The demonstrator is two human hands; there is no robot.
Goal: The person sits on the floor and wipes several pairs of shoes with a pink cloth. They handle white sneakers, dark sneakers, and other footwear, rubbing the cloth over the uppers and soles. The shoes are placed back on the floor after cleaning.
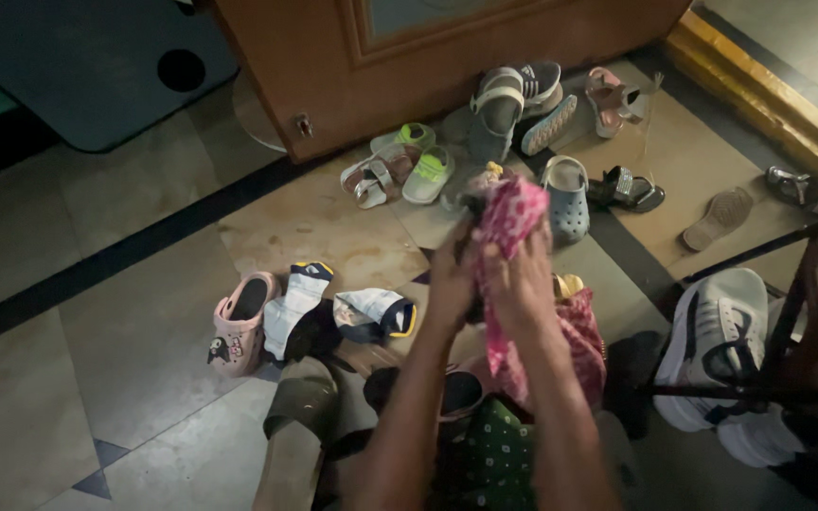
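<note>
My right hand (pixel 521 274) is clenched around a pink patterned cloth (pixel 511 220), pressing it over something small that I cannot make out. My left hand (pixel 451 276) grips the same bundle from its other side, fingers closed. Just beyond my hands lie a grey-blue clog (pixel 568 199) and green-strapped sandals (pixel 426 170) on the tiled floor (pixel 144 312). Well to the left of my left hand sits a pink clog (pixel 239 322); to the right of my right hand, a white sneaker (pixel 717 336).
</note>
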